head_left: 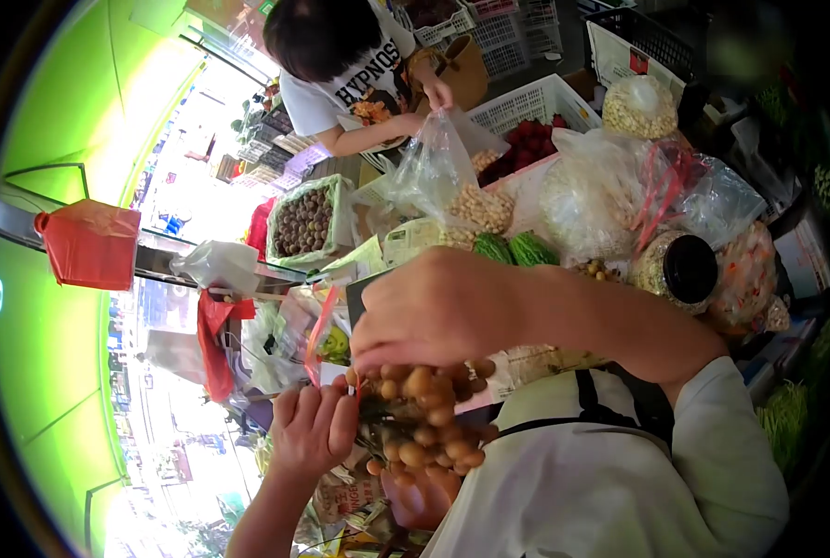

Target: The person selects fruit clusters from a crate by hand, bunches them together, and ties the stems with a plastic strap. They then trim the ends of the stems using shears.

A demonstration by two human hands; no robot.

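Observation:
A bunch of round brown longans (pixel 429 414) hangs in front of my body, its stems toward the left side of the view. My left hand (pixel 314 426) is closed with curled fingers at the stem end. Across the top of the bunch, my right hand (pixel 438 307) is bent at the wrist and closed, its fingertips at the stems close to the left hand. What those fingertips pinch is hidden. A thin red tie (pixel 357 395) shows at the stems between both hands. Beside the left hand runs a pink-red plastic strip (pixel 324 321).
Across the stall, a person (pixel 359 84) holds a clear plastic bag (pixel 432 163). Around are a crate of brown fruit (pixel 305 221), green bumpy gourds (pixel 531 248), a black-lidded jar (pixel 689 270) and bagged goods (pixel 587 191). A red bag (pixel 89 244) hangs at left.

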